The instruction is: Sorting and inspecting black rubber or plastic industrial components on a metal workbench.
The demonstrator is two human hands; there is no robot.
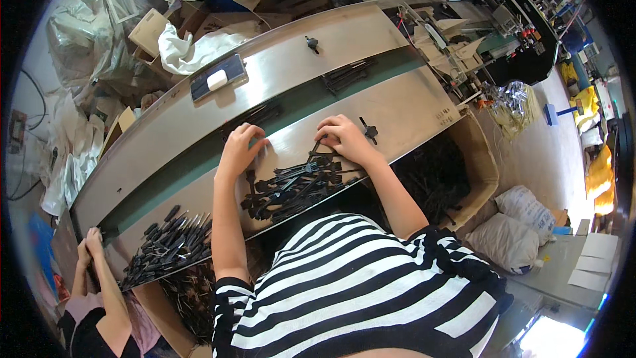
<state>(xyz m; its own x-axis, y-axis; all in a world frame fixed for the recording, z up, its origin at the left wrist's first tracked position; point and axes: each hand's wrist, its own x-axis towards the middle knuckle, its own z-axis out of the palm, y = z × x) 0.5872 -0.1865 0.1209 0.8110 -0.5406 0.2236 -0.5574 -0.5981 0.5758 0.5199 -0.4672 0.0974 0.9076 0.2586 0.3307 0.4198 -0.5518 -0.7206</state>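
Note:
My right hand [346, 140] pinches the end of a thin black part [317, 145] above the right side of a heap of black plastic parts [291, 185]. These parts have slim stems and wider ends, but their exact kind is unclear. To the heap's upper left, my left hand [240, 150] hovers low over the metal table [397, 109]; its fingers are curved, with a gap to the thumb and nothing visible between them. A single black part [368, 130] lies just right of my right hand.
A green conveyor belt [298, 109] runs along the table, carrying several dark parts. Beyond it lie a phone [218, 78] and a white case [216, 80]. Another person's hands [93, 244] are at the far left, near a second heap [169, 245]. A carton [480, 159] stands right.

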